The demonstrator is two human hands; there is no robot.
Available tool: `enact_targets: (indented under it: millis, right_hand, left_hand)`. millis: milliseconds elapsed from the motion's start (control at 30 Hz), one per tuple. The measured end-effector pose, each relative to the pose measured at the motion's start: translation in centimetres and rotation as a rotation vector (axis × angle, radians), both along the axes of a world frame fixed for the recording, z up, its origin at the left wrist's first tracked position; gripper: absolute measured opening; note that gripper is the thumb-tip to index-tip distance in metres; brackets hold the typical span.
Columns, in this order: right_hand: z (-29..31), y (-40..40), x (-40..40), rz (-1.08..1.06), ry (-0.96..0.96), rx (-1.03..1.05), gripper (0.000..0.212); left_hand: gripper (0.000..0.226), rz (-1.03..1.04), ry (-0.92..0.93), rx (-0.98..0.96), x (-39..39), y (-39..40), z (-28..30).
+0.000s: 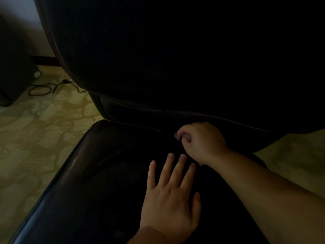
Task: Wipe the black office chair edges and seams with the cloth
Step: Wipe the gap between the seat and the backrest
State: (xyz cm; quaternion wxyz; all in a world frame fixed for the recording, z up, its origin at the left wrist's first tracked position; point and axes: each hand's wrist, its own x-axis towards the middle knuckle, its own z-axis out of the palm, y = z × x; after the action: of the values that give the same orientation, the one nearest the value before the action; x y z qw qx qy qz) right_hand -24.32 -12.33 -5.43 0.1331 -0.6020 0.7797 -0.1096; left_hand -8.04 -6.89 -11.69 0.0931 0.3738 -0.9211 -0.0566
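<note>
Right hand [200, 141] is curled at the office chair [109, 173] seat's back seam; too dark to spot any cloth in its fingers. Left hand [168, 196] lies flat, fingers spread, mid-seat. Front edges look left to wipe, I'd guess.

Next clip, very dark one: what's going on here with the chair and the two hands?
A person is leaning over a black office chair in dim light. The left hand lies flat with fingers spread on the seat cushion. The right hand is curled at the seam where seat meets backrest, fingers bunched as if pinching something, but the picture is too dark to tell whether a cloth is in it. A black cable lies on the patterned carpet to the left.
</note>
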Motion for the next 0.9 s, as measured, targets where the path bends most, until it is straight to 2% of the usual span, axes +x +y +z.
enact_targets:
  millis: [100, 267, 433, 633, 800, 900]
  right_hand:
    - [0.3, -0.2, -0.2, -0.027, -0.118, 0.039, 0.023]
    - [-0.7, -0.8, 0.9, -0.027, 0.058, 0.014, 0.023]
    - [-0.7, -0.2, -0.1, -0.032, -0.166, -0.025, 0.025]
    - [-1.6, -0.7, 1.3, -0.05, 0.044, -0.069, 0.024]
    - [-0.7, -0.6, 0.4, -0.065, -0.152, -0.033, 0.026]
    - [-0.9, -0.8, 0.4, -0.065, -0.132, -0.038, 0.025]
  left_hand:
    - [0.063, -0.003, -0.004, -0.002, 0.0, 0.0, 0.0]
    - [0.066, -0.006, -0.021, -0.008, 0.0, -0.2, 0.0]
    - [0.064, -0.01, 0.006, -0.004, 0.1, 0.0, 0.0]
    - [0.064, -0.002, 0.012, 0.007, 0.0, 0.0, -0.1]
    - [0.064, -0.005, 0.003, -0.001, 0.0, -0.1, -0.1]
    - [0.064, 0.007, 0.001, 0.004, -0.1, 0.0, -0.1]
